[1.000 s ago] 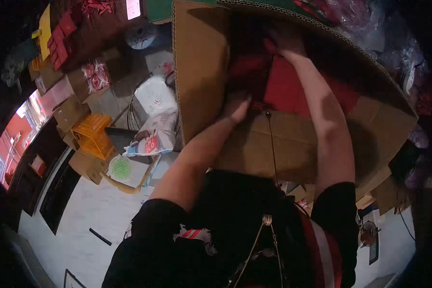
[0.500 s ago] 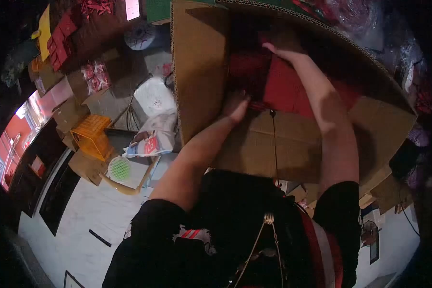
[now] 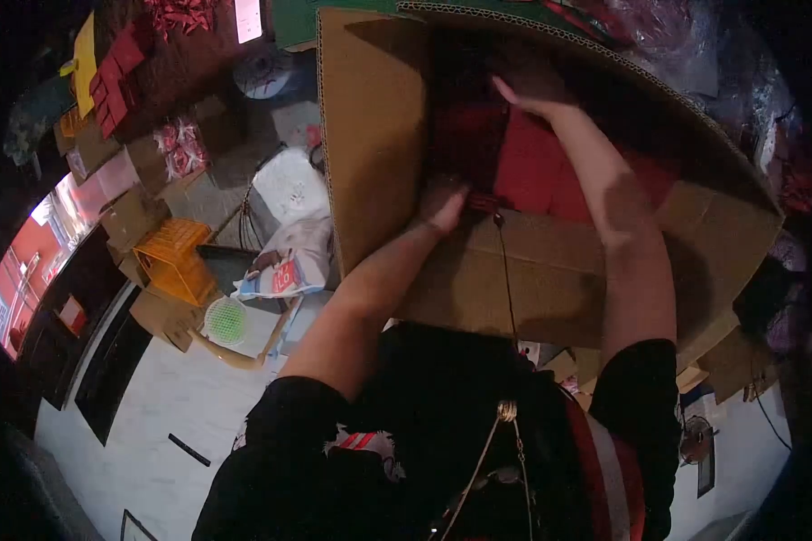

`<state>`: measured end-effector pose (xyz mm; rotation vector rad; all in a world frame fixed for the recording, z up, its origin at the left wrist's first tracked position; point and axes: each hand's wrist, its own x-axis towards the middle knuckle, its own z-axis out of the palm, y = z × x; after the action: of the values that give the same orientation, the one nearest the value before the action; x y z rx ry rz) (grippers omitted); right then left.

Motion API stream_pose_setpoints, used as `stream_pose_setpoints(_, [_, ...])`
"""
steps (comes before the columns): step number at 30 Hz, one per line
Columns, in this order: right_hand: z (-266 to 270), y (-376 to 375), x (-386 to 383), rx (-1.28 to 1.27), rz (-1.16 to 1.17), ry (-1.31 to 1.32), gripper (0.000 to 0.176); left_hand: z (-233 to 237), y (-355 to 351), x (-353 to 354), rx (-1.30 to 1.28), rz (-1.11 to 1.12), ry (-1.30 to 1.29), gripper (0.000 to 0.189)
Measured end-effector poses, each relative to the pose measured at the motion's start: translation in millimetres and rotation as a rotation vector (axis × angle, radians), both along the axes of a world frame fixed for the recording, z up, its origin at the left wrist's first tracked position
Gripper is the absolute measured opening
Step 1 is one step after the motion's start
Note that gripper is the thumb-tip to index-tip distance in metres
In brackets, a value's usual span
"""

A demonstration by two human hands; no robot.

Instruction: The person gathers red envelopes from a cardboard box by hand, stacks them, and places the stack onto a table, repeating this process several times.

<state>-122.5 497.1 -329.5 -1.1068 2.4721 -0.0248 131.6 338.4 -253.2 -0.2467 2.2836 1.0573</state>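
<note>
Both of my arms reach into a large open cardboard box (image 3: 374,135). Flat red packs (image 3: 539,167) lie inside it, side by side. My right hand (image 3: 534,88) is deep at the far side, over the dark end of the packs; its thumb stands apart and the fingers stretch out into shadow. Near the box's left wall, my left hand (image 3: 445,206) rests low beside the red packs, its fingers mostly lost in the dark. Close to its fingertips is a small red item (image 3: 485,204) with a dark cord (image 3: 507,279) running toward me.
Left of the box are a white plastic bag (image 3: 290,185), a printed sack (image 3: 284,261), an orange crate (image 3: 176,261) and a green mesh basket (image 3: 226,320). A lit phone (image 3: 248,20) lies at the top. Clear plastic wrapping (image 3: 668,41) is piled behind the box on the right.
The small red item and top of the cord have shifted slightly left. My right hand has moved only a little within the box; my left hand stays nearly in place.
</note>
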Motion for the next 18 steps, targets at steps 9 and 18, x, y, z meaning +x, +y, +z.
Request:
stream_pose_setpoints(9, [20,1,2,-0.096,-0.047,-0.109,0.047,12,0,-6,0.111,0.148,-0.068,0.035])
stream_pose_setpoints(18, [37,-9,-4,-0.094,0.137,0.230,0.043,16,-2,-12,0.020,0.174,-0.317,0.042])
